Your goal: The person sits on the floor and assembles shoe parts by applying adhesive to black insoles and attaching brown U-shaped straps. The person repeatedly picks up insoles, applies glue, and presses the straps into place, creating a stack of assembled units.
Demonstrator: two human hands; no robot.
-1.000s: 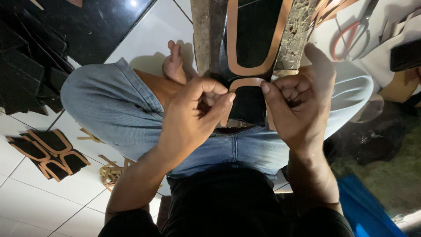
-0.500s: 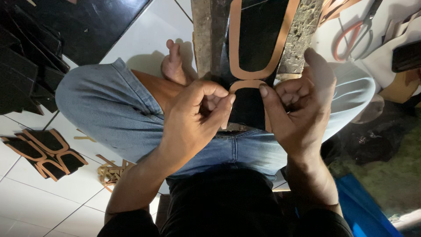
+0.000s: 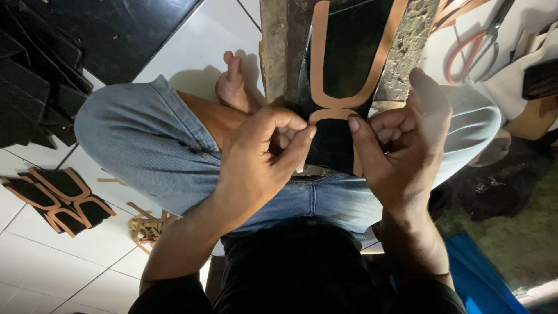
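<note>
Head view, looking straight down: I see my left hand [image 3: 261, 157] at centre frame, thumb and forefinger pinched shut on the near end of a tan strip [image 3: 331, 113] that borders a black cut-out piece [image 3: 334, 145]. My right hand [image 3: 401, 151], just right of centre, curls closed around the same piece, its thumb tip pressed against the strip's edge, apparently to steady the work while the other hand grips the strip. The piece lies on my lap, over the blue jeans [image 3: 145, 151], its far end reaching onto a dark stone slab [image 3: 279, 46] at upper centre, which serves as a bench and keeps the piece flat. At lower left, on the white tiled floor [image 3: 70, 261], a stack of similar trimmed pieces [image 3: 58, 200] lies beside loose tan offcuts [image 3: 148, 224], within arm's reach. Orange-handled scissors [image 3: 471, 49] rest at upper right, well apart from both hands. A bare foot [image 3: 232, 87] is tucked just left of the slab.
</note>
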